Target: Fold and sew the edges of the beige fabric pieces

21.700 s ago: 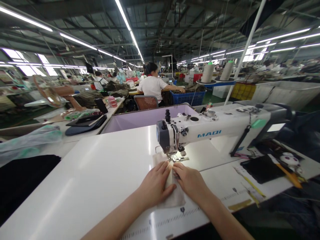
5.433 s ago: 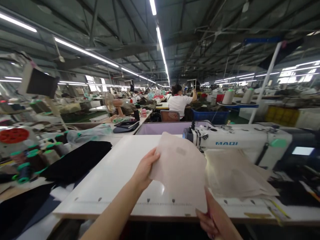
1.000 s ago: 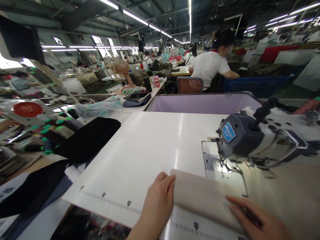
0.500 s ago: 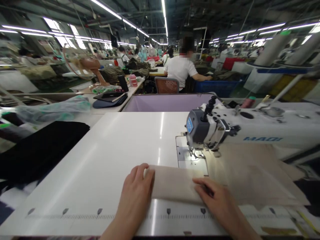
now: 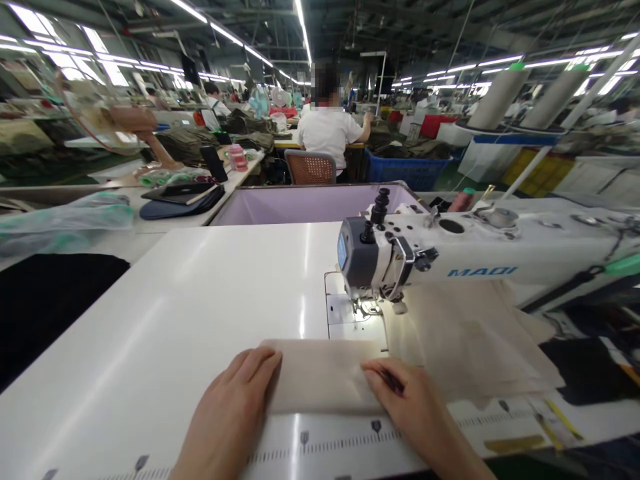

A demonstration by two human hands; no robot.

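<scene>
A folded strip of beige fabric (image 5: pixel 320 380) lies flat on the white sewing table, in front of the needle area. My left hand (image 5: pixel 235 393) grips its left end, fingers close together and thumb side against the cloth. At the right end my right hand (image 5: pixel 405 393) pinches the fabric between thumb and forefinger; its other fingers curl under, around a dark spot I cannot make out. Just beyond, the sewing machine's presser foot (image 5: pixel 367 308) stands over the metal needle plate (image 5: pixel 340 310), apart from the strip. More beige cloth (image 5: pixel 470 340) spreads under the machine arm.
The machine arm (image 5: pixel 480 253) crosses the right side. A printed ruler (image 5: pixel 330 443) runs along the front edge. Black fabric (image 5: pixel 60 300) lies at the left. Behind the table are a lilac-lined bin (image 5: pixel 300 203) and a seated co-worker (image 5: pixel 330 133).
The view has turned to the right, so the table and machine appear further left. Both hands stay on the beige strip, which still lies in front of the needle plate.
</scene>
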